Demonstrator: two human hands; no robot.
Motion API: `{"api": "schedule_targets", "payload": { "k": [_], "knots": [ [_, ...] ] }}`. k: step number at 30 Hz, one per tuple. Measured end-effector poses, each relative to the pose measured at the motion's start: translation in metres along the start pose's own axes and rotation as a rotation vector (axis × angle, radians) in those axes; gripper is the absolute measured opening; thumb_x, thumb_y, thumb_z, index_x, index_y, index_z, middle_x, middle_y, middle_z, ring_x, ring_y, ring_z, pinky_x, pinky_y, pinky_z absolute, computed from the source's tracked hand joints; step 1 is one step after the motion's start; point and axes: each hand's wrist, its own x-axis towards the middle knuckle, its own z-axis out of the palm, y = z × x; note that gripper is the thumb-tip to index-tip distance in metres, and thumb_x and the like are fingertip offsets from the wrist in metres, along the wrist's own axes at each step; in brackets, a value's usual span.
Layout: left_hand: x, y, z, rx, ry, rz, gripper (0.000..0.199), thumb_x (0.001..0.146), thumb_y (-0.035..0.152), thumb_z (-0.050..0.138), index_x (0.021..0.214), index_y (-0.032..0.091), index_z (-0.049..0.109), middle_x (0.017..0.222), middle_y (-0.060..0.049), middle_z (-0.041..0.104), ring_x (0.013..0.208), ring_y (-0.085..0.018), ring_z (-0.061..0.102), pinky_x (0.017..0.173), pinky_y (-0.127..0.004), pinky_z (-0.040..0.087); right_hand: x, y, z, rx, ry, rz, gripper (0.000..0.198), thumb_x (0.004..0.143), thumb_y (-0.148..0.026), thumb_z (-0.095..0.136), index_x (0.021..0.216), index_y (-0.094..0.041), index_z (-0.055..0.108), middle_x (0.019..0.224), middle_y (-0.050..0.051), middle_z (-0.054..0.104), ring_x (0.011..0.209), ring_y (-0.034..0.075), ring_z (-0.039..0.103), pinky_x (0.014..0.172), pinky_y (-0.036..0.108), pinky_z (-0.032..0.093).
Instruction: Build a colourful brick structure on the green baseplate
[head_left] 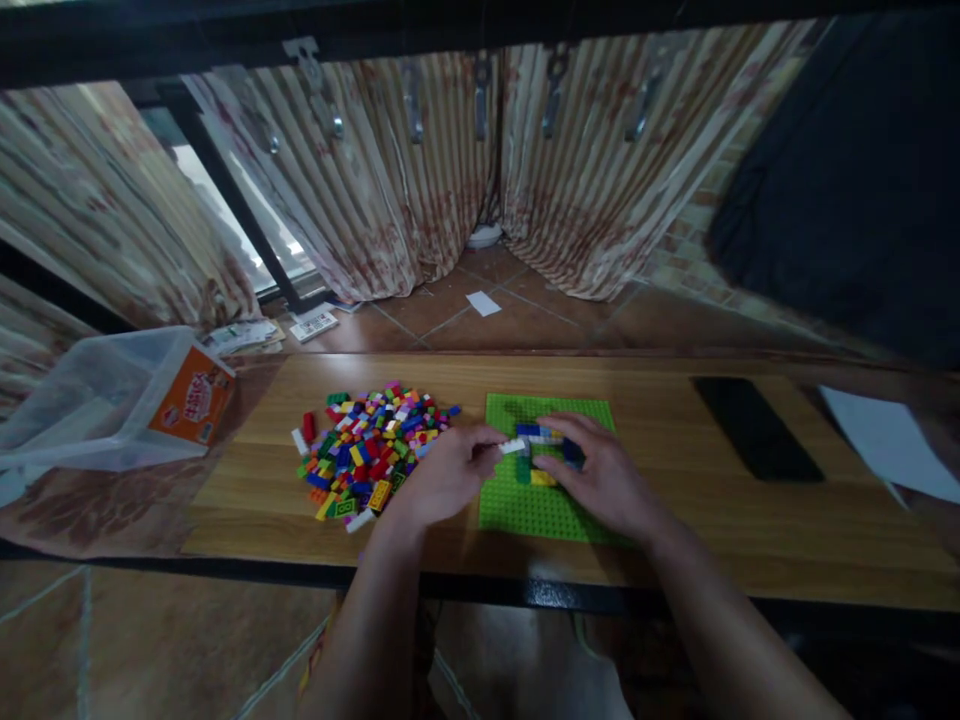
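My left hand point(461, 465) pinches a small white toy brick point(513, 446) between thumb and fingertips, at the left side of a brick structure point(544, 477). That structure stands on a green studded baseplate point(510, 515) and shows blue, grey, green and yellow bricks. Over its right side lies my right hand point(600, 470), thumb and fingers curved around the bricks, partly hiding them. Left of the baseplate is a heap of loose coloured bricks point(367, 445), with my left wrist close to its right edge.
A black phone-like slab point(757, 428) lies on the wooden table point(652, 385), right of the baseplate. White paper point(896, 440) is at the far right. To the left stands a clear plastic bin point(112, 400) with an orange label. Metal clips hang from a dark bar above.
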Motion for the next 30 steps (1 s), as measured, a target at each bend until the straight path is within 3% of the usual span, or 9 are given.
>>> {"api": "schedule_targets", "payload": {
  "k": [5, 10, 18, 30],
  "knots": [
    [0.004, 0.01, 0.021, 0.054, 0.03, 0.04, 0.023, 0.089, 0.02, 0.048, 0.098, 0.018, 0.069, 0.078, 0.0, 0.067, 0.07, -0.012, 0.059, 0.065, -0.022, 0.044, -0.002, -0.006, -0.006, 0.166, -0.025, 0.047, 0.025, 0.089, -0.037, 0.057, 0.107, -0.025, 0.068, 0.098, 0.005, 0.071, 0.092, 0.021, 0.065, 0.084, 0.039, 0.05],
    [0.01, 0.013, 0.037, 0.064, 0.096, 0.078, 0.021, 0.088, 0.018, 0.05, 0.097, 0.018, 0.069, 0.086, -0.002, 0.07, 0.076, -0.013, 0.062, 0.07, -0.022, 0.046, -0.003, -0.001, -0.007, 0.205, -0.056, 0.04, 0.02, 0.091, -0.034, 0.055, 0.097, -0.027, 0.072, 0.095, 0.003, 0.073, 0.09, 0.021, 0.065, 0.082, 0.038, 0.05],
    [0.012, 0.006, 0.033, 0.233, 0.166, -0.012, 0.02, 0.086, 0.017, 0.052, 0.094, 0.019, 0.07, 0.085, -0.003, 0.072, 0.075, -0.015, 0.065, 0.07, -0.024, 0.048, -0.008, 0.013, -0.017, 0.103, -0.089, 0.1, 0.016, 0.088, -0.031, 0.058, 0.092, -0.024, 0.072, 0.092, 0.005, 0.067, 0.089, 0.02, 0.061, 0.084, 0.04, 0.047],
    [0.013, 0.004, 0.041, 0.324, 0.123, -0.03, 0.022, 0.085, 0.015, 0.051, 0.091, 0.02, 0.072, 0.085, -0.002, 0.073, 0.076, -0.015, 0.066, 0.07, -0.024, 0.049, -0.01, 0.018, -0.011, -0.049, -0.057, 0.128, 0.006, 0.078, -0.028, 0.07, 0.079, -0.029, 0.076, 0.096, 0.005, 0.058, 0.097, 0.023, 0.055, 0.089, 0.044, 0.045]
  ]
}}
